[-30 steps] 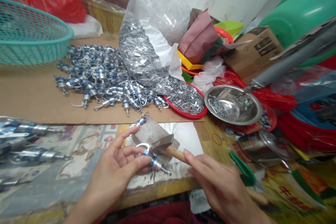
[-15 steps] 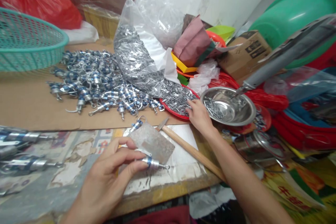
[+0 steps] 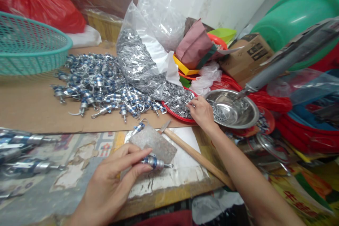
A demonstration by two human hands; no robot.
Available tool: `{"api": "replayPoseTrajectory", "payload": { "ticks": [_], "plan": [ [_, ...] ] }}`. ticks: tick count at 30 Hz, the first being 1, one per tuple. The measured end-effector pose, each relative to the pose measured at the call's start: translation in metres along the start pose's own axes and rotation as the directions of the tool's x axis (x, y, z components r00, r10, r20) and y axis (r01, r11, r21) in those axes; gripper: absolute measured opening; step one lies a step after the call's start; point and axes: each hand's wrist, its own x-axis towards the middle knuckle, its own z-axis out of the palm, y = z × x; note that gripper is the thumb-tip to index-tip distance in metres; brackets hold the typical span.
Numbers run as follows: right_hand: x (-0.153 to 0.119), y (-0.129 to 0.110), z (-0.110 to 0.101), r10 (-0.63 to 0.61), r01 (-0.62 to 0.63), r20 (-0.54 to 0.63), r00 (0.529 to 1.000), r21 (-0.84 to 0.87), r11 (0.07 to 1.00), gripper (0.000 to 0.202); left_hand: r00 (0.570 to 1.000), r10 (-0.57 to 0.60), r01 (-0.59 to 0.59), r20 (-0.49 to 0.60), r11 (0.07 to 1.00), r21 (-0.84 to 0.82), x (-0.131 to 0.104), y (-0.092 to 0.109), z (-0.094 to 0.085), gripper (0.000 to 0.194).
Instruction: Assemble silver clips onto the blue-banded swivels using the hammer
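My left hand point(image 3: 113, 176) pinches a small blue-and-silver metal fitting point(image 3: 157, 163) between thumb and fingers. Its thin end, tipped with a small eye, points right. Under it lies a flat grey metal plate point(image 3: 161, 144) on white paper. My right hand point(image 3: 201, 113) is at the right side of a red tray point(image 3: 177, 116) heaped with small flat metal pieces point(image 3: 176, 98). Its thumb and fingertips are pressed together; what is between them is too small to make out. A wooden-handled hammer point(image 3: 196, 153) lies between my hands, its head beside the plate.
Many similar fittings point(image 3: 97, 77) are piled on cardboard at the left, before a turquoise basket point(image 3: 34, 60). A clear bag point(image 3: 140, 60) of metal pieces leans behind the tray. A steel bowl point(image 3: 239, 124) stands right of my right hand, with a grey-handled tool point(image 3: 270, 74) slanting over it.
My right hand has drawn its fingertips together at the tray. My left fingers have shifted on the fitting and turned it slightly.
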Motion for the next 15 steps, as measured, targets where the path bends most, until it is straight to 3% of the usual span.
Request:
{"api": "replayPoseTrajectory", "payload": {
  "ticks": [5, 7, 8, 11, 15],
  "plan": [
    [-0.031, -0.039, -0.025, -0.176, 0.162, 0.044, 0.983, 0.222, 0.962, 0.012, 0.996, 0.001, -0.002, -0.087, 1.000, -0.003, 0.000, 0.002, 0.003, 0.036],
    [-0.054, -0.061, -0.039, -0.340, 0.282, 0.097, 0.935, 0.374, 0.883, 0.010, 0.996, -0.002, 0.001, -0.086, 1.000, -0.003, 0.001, 0.002, 0.003, 0.039],
    [-0.066, -0.071, -0.045, -0.450, 0.345, 0.112, 0.886, 0.488, 0.802, 0.009, 0.997, -0.003, 0.003, -0.082, 1.000, -0.005, 0.001, 0.003, 0.002, 0.039],
    [-0.091, -0.089, -0.056, -0.619, 0.443, 0.118, 0.776, 0.597, 0.669, 0.012, 0.996, 0.006, -0.008, -0.090, 1.000, -0.020, 0.004, 0.006, 0.002, 0.039],
    [-0.100, -0.091, -0.058, -0.662, 0.500, 0.116, 0.741, 0.561, 0.659, 0.013, 0.990, 0.042, -0.049, -0.135, 0.997, -0.052, 0.006, 0.012, 0.002, 0.034]
  ]
}}
